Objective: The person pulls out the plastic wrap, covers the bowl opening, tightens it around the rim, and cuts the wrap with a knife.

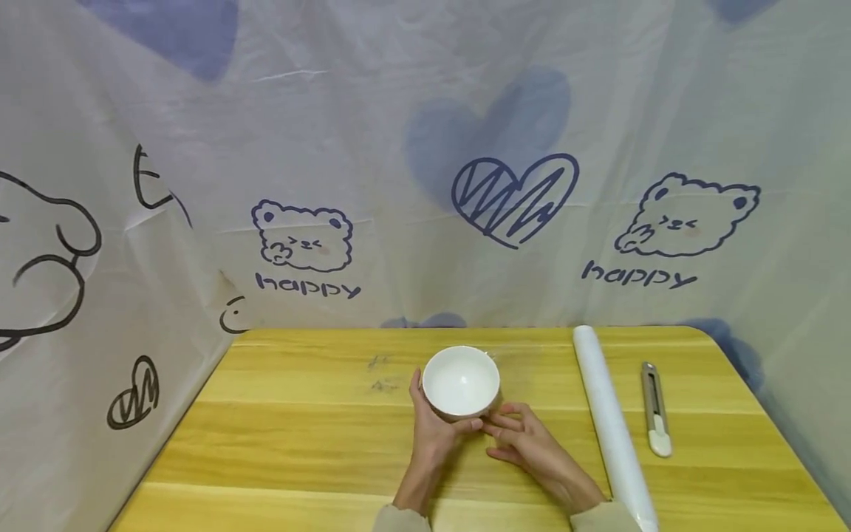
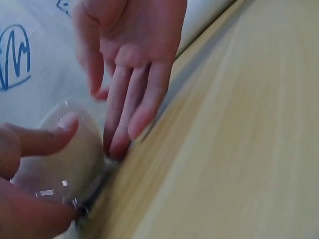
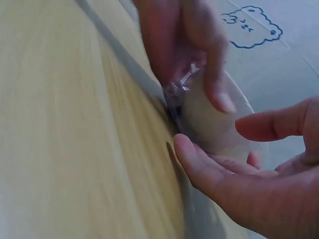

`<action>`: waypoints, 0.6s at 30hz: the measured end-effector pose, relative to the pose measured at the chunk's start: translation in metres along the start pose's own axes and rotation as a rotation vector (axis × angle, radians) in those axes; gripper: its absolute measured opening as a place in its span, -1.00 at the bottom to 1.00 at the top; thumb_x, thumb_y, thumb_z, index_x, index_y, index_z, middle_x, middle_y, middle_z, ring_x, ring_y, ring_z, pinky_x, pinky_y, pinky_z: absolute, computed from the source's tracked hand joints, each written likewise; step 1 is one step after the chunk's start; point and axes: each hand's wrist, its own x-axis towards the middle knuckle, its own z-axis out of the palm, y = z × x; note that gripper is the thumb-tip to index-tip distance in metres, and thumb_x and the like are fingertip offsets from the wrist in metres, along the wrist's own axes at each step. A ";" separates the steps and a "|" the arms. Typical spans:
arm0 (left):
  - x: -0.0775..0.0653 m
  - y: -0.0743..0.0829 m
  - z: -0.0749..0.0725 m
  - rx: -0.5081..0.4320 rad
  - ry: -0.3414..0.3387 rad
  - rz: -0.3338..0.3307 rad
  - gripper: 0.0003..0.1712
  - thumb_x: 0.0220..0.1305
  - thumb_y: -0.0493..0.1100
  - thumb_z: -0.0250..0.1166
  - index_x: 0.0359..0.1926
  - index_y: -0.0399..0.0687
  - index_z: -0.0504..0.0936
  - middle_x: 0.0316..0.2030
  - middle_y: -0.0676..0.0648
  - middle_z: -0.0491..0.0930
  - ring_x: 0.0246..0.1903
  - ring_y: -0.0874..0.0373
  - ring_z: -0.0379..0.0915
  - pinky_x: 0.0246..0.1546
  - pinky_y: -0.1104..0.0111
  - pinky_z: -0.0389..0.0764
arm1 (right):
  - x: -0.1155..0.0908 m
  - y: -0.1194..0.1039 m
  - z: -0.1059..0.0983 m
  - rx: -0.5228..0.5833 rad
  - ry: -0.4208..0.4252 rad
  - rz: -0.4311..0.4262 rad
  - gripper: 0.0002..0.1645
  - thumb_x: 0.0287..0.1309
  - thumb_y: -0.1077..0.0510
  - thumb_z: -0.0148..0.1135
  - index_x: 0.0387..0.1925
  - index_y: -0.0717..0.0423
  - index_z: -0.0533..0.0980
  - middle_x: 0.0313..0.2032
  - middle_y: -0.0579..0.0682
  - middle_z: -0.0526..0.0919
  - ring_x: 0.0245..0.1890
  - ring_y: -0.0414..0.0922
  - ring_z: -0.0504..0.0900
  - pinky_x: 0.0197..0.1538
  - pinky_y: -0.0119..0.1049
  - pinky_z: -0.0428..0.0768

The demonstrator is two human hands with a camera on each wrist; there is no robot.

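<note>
A white bowl [image 1: 461,380] stands upright near the middle of the table. My left hand [image 1: 432,432] grips it around the left side, with the thumb across the front. Crinkled clear plastic film [image 3: 185,82] clings low on the bowl, beneath the left hand in the right wrist view. From the right, my right hand [image 1: 528,443] reaches to the bowl's lower front with fingers mostly extended. In the left wrist view its fingertips [image 2: 119,148] touch the low edge of the bowl or the film there; which one, I cannot tell.
On the right of the wooden table [image 1: 299,443] lies a long white roll [image 1: 612,421]. Farther right is a grey utility knife [image 1: 655,410]. Faint dark marks [image 1: 382,384] show left of the bowl. A printed cloth [image 1: 399,148] hangs behind the table and along its sides.
</note>
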 end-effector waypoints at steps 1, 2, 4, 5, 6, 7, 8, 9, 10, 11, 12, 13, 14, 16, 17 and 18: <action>0.002 -0.002 -0.002 -0.027 -0.004 -0.010 0.47 -0.46 -0.53 0.57 0.44 -0.08 -0.15 0.37 -0.28 0.08 0.33 -0.17 0.02 0.37 -0.01 -0.06 | 0.000 -0.001 -0.001 0.016 0.021 0.005 -0.46 0.30 0.33 -0.02 0.13 0.34 -0.08 0.28 0.51 0.14 0.19 0.15 0.41 0.12 -0.05 0.52; 0.003 -0.003 -0.005 -0.052 -0.019 -0.020 0.42 -0.45 -0.55 0.56 0.43 -0.09 -0.11 0.36 -0.27 0.10 0.33 -0.16 0.03 0.37 0.01 -0.05 | 0.000 -0.003 -0.002 0.026 0.055 0.005 -0.45 0.29 0.33 0.00 0.13 0.33 -0.08 0.25 0.51 0.19 0.14 0.16 0.45 0.10 -0.06 0.53; 0.008 -0.004 -0.014 -0.097 -0.088 -0.044 0.36 -0.41 -0.60 0.51 0.42 -0.10 -0.06 0.36 -0.25 0.11 0.33 -0.15 0.04 0.36 0.07 0.00 | 0.000 -0.006 -0.006 0.029 0.164 -0.013 -0.42 0.25 0.35 0.04 0.12 0.31 -0.07 0.14 0.48 0.31 0.01 0.13 0.54 0.03 -0.07 0.58; 0.011 -0.004 -0.018 -0.111 -0.136 -0.052 0.35 -0.39 -0.62 0.49 0.43 -0.10 -0.07 0.36 -0.26 0.09 0.32 -0.17 0.04 0.35 0.09 0.06 | 0.001 -0.008 -0.007 0.022 0.229 -0.025 -0.39 0.24 0.34 0.07 0.14 0.29 -0.07 0.09 0.43 0.34 -0.06 0.09 0.55 -0.01 -0.09 0.60; 0.013 -0.004 -0.023 -0.120 -0.182 -0.066 0.36 -0.35 -0.63 0.47 0.44 -0.09 -0.11 0.37 -0.26 0.06 0.32 -0.18 0.04 0.33 0.12 0.11 | 0.001 -0.009 -0.009 0.013 0.283 -0.035 -0.36 0.22 0.34 0.09 0.16 0.28 -0.07 0.05 0.37 0.33 -0.09 0.05 0.54 -0.04 -0.10 0.62; 0.016 -0.003 -0.028 -0.125 -0.221 -0.082 0.37 -0.32 -0.64 0.45 0.45 -0.08 -0.15 0.39 -0.26 0.02 0.33 -0.17 0.01 0.32 0.15 0.14 | 0.001 -0.010 -0.012 0.010 0.326 -0.041 -0.32 0.22 0.32 0.10 0.20 0.25 -0.08 0.04 0.32 0.32 -0.11 0.02 0.53 -0.06 -0.12 0.62; 0.018 -0.002 -0.033 -0.123 -0.256 -0.086 0.38 -0.29 -0.65 0.43 0.46 -0.08 -0.21 0.40 -0.26 -0.03 0.34 -0.18 -0.01 0.31 0.16 0.17 | 0.001 -0.011 -0.013 0.016 0.354 -0.043 -0.28 0.23 0.30 0.11 0.23 0.23 -0.09 0.04 0.28 0.30 -0.11 0.01 0.51 -0.06 -0.12 0.62; 0.019 -0.001 -0.038 -0.123 -0.281 -0.089 0.38 -0.25 -0.65 0.41 0.47 -0.09 -0.26 0.42 -0.26 -0.10 0.36 -0.19 -0.06 0.31 0.16 0.17 | 0.002 -0.011 -0.015 0.028 0.370 -0.039 -0.25 0.23 0.28 0.13 0.26 0.19 -0.11 0.05 0.26 0.29 -0.09 0.00 0.50 -0.05 -0.12 0.62; 0.021 0.000 -0.042 -0.125 -0.299 -0.093 0.37 -0.21 -0.66 0.38 0.47 -0.10 -0.31 0.44 -0.26 -0.17 0.38 -0.19 -0.13 0.32 0.15 0.15 | 0.002 -0.011 -0.016 0.048 0.373 -0.032 -0.21 0.23 0.25 0.15 0.29 0.16 -0.12 0.08 0.25 0.30 -0.06 0.00 0.49 -0.04 -0.13 0.60; 0.021 0.000 -0.045 -0.123 -0.303 -0.098 0.36 -0.18 -0.65 0.36 0.47 -0.12 -0.35 0.45 -0.25 -0.23 0.40 -0.17 -0.19 0.34 0.16 0.09 | 0.003 -0.011 -0.018 0.072 0.367 -0.020 -0.17 0.23 0.23 0.17 0.31 0.13 -0.14 0.10 0.26 0.34 -0.03 0.00 0.49 -0.02 -0.14 0.59; 0.022 0.000 -0.047 -0.127 -0.304 -0.105 0.35 -0.15 -0.65 0.35 0.47 -0.12 -0.37 0.46 -0.23 -0.29 0.42 -0.14 -0.26 0.36 0.16 0.01 | 0.003 -0.010 -0.019 0.100 0.360 -0.008 -0.14 0.22 0.21 0.20 0.33 0.10 -0.15 0.09 0.24 0.39 -0.02 0.00 0.49 -0.01 -0.14 0.58; 0.022 0.000 -0.049 -0.125 -0.309 -0.104 0.35 -0.13 -0.64 0.34 0.47 -0.13 -0.39 0.47 -0.21 -0.34 0.43 -0.11 -0.33 0.38 0.14 -0.07 | 0.004 -0.010 -0.020 0.129 0.355 0.002 -0.12 0.20 0.19 0.22 0.33 0.08 -0.14 0.07 0.23 0.44 -0.01 0.00 0.50 -0.01 -0.14 0.57; 0.022 0.000 -0.049 -0.119 -0.314 -0.101 0.35 -0.12 -0.63 0.35 0.46 -0.13 -0.40 0.47 -0.20 -0.35 0.43 -0.09 -0.37 0.38 0.14 -0.12 | 0.005 -0.009 -0.020 0.154 0.351 0.007 -0.11 0.19 0.19 0.24 0.33 0.07 -0.13 0.04 0.22 0.49 -0.01 0.00 0.52 0.00 -0.14 0.56; 0.022 -0.002 -0.048 -0.111 -0.326 -0.093 0.38 -0.12 -0.58 0.40 0.46 -0.12 -0.43 0.47 -0.18 -0.36 0.44 -0.04 -0.40 0.39 0.18 -0.17 | 0.006 -0.008 -0.021 0.207 0.345 0.007 -0.13 0.18 0.22 0.24 0.32 0.07 -0.10 -0.02 0.21 0.56 -0.01 0.02 0.56 0.03 -0.12 0.55; 0.022 -0.003 -0.047 -0.117 -0.333 -0.084 0.40 -0.13 -0.55 0.42 0.46 -0.11 -0.43 0.47 -0.18 -0.34 0.44 -0.02 -0.38 0.39 0.20 -0.16 | 0.006 -0.007 -0.020 0.246 0.336 0.005 -0.15 0.18 0.24 0.23 0.31 0.07 -0.09 -0.04 0.21 0.56 0.00 0.04 0.56 0.06 -0.10 0.53; 0.022 -0.005 -0.046 -0.126 -0.340 -0.077 0.42 -0.14 -0.53 0.45 0.46 -0.09 -0.44 0.47 -0.17 -0.32 0.44 0.00 -0.36 0.39 0.24 -0.13 | 0.006 -0.006 -0.020 0.290 0.324 -0.001 -0.19 0.20 0.27 0.19 0.30 0.07 -0.08 -0.03 0.22 0.53 0.01 0.07 0.56 0.09 -0.07 0.52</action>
